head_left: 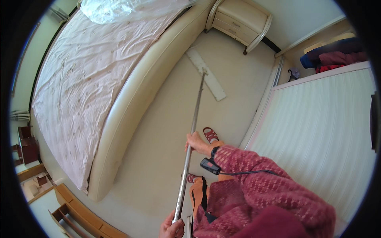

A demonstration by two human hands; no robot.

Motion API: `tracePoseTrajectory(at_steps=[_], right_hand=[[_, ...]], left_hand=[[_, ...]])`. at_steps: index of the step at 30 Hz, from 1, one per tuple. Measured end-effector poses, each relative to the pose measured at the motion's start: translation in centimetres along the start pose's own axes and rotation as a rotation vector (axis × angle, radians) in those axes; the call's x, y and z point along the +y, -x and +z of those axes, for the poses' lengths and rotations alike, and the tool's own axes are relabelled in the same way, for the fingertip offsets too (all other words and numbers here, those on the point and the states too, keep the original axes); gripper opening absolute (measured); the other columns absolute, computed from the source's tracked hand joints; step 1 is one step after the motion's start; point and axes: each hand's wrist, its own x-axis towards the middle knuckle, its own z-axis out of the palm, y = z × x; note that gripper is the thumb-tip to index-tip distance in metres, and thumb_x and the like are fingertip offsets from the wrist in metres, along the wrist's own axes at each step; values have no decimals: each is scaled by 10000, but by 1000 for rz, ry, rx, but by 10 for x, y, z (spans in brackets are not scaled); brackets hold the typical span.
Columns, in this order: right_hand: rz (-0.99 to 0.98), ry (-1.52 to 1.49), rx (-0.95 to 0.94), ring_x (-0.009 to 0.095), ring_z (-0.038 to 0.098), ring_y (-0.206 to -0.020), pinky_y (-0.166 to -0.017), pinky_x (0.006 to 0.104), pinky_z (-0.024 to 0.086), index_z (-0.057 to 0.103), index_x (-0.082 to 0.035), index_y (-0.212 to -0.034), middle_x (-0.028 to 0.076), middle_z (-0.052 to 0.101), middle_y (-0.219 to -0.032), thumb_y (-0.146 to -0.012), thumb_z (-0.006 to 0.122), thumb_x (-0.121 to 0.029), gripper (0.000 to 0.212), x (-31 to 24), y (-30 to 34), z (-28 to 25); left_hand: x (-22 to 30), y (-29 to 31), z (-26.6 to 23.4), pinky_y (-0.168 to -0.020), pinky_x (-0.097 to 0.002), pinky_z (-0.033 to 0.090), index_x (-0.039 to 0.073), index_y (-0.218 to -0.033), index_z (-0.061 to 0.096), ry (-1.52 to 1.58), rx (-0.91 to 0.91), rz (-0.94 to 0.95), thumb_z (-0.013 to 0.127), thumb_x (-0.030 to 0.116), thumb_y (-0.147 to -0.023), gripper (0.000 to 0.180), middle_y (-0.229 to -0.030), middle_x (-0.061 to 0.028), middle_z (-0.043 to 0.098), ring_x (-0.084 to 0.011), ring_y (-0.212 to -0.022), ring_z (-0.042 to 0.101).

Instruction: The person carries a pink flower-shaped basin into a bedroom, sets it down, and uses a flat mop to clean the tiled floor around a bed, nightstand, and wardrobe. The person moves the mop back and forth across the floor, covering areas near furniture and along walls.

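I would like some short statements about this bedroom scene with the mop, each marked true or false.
1. Both hands grip the metal mop pole. True: the right hand holds it midway, the left hand near its top end.
2. The flat mop head lies on the bed. False: it rests on the pale floor beside the bed.
3. A nightstand with drawers stands past the bed's end. True.
4. The person wears a blue sleeve. False: it is a reddish-pink knit.
5. The bed is bare of anything. False: clear plastic sheeting lies at its far end.
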Motion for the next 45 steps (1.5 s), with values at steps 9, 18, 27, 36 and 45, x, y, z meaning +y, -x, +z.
tracePoseTrajectory(at_steps=[9,18,27,36,45], right_hand=[[324,308,-91,277,564,-467,-374,432,515,220,-21,-952,169,493,-642,-890,396,-153,228,263,156,153],[563,186,-327,255,580,-580,-536,426,564,223,25,-1021,153,470,-753,-899,375,-182,285,313,246,216],[381,118,-361,249,618,-623,-552,384,559,396,43,-840,133,542,-708,-877,373,-172,220,214,197,181],[94,60,-292,231,625,-668,-656,365,563,487,57,-824,129,568,-747,-861,446,-232,295,67,131,107],[-187,381,-147,128,577,-696,-578,256,500,473,2,-1028,61,574,-861,-915,447,-263,290,-12,181,80]], left_hand=[[-209,161,-137,-530,-200,412,11,-1203,481,121,476,-63,557,64,-825,390,-715,0,505,-62,-562,427],[-286,224,-142,-444,-193,333,45,-1188,531,-301,1396,89,557,121,-862,336,-894,-72,599,-82,-580,459],[-180,180,-138,-531,-241,466,-10,-1136,557,-265,1397,626,540,87,-872,282,-828,-114,620,-150,-654,560],[-42,129,-47,-670,-287,511,-48,-1100,557,-247,1013,947,519,111,-887,269,-778,-152,622,-193,-684,599],[-1,154,-36,-719,-276,482,-51,-1102,547,-219,709,1100,503,101,-885,269,-780,-117,625,-164,-728,586]])
